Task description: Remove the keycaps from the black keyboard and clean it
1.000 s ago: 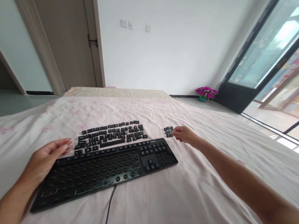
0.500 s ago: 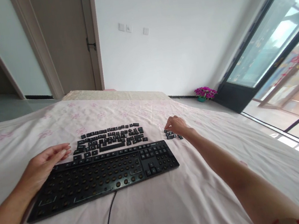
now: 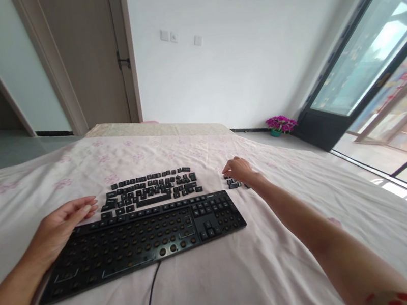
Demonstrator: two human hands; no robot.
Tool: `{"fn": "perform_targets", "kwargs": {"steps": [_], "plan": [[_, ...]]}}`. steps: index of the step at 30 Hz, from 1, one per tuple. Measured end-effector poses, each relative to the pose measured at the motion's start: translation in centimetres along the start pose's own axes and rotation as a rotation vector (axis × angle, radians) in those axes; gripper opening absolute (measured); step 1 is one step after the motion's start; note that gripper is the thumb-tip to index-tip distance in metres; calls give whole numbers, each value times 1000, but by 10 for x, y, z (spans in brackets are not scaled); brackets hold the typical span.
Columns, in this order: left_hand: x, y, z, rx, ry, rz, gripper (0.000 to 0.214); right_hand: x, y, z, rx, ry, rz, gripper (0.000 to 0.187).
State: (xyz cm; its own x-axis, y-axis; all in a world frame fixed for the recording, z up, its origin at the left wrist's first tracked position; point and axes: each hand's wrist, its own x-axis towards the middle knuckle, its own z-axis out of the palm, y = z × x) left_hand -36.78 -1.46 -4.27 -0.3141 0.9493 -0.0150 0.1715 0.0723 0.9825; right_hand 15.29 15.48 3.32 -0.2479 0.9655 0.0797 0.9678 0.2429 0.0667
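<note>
A black keyboard (image 3: 133, 243) lies on the bed, most of its main section bare of keycaps; the top row, the arrow block and the number pad side still carry some. Beyond its back edge, loose black keycaps (image 3: 153, 200) are laid out in rows, a long space bar among them. My left hand (image 3: 67, 215) hovers over the keyboard's left end, fingers stretched out with the thumb near them. To the right of the rows, my right hand (image 3: 240, 170) reaches down to a small group of keycaps (image 3: 233, 186), its fingertips pinched at a keycap that they partly hide.
A black cable (image 3: 149, 300) runs from the keyboard's front edge toward me. The pale flowered bedsheet (image 3: 216, 284) is wrinkled. Past the bed stand a white wall, a door (image 3: 91, 57), a pot of purple flowers (image 3: 280, 124) and a glass door at the right.
The view has shifted very slightly. Both hands stay nearly where they were, the right still at the small group of keycaps.
</note>
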Motion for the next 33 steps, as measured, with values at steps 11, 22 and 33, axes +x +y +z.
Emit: {"fn": "perform_targets", "kwargs": {"steps": [11,22,33], "plan": [[0,2,1,21,-13,10,64,-10,8,-13,-1,8,-40,12],[5,-3,-2,1,-15,17,67,-1,0,-10,-64,-80,-63,21],[4,-4,-1,-30,-12,6,64,4,2,-13,-55,-141,-36,23]]}}
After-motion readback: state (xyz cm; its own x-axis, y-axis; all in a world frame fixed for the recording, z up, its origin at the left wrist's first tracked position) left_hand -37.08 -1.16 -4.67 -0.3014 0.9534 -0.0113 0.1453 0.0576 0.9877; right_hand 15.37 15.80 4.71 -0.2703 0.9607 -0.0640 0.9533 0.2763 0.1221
